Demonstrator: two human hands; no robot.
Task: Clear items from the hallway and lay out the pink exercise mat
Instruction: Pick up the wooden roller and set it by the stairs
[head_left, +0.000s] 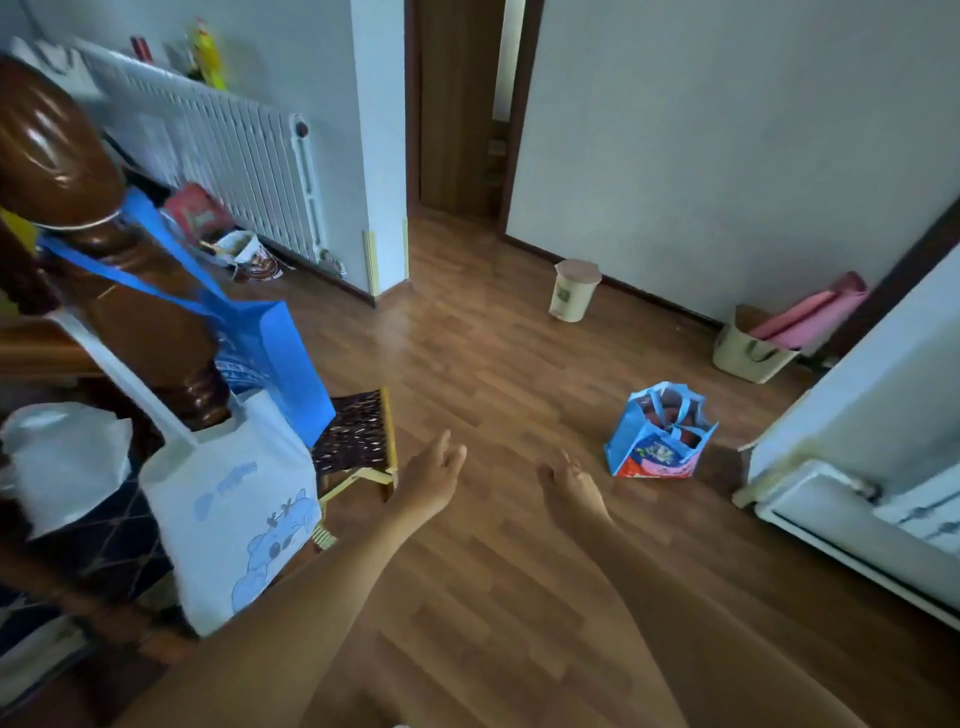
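Observation:
A rolled pink exercise mat (810, 318) leans in a beige basket (748, 358) against the far right wall. A small blue printed bag (657, 434) stands on the wooden floor to the right of my hands. A beige pedal bin (571, 291) sits by the wall further back. My left hand (434, 475) and my right hand (569, 486) both reach forward over the floor with relaxed fingers, holding nothing. The right hand is a short way left of the blue bag.
A dark wooden newel post (78, 208) at left carries a blue tote (270, 353) and a white tote (234, 499). A small folding stool (358, 441) stands beside it. A radiator (223, 156) lines the left wall. A white appliance (883, 467) juts in at right. A doorway (457, 114) lies ahead.

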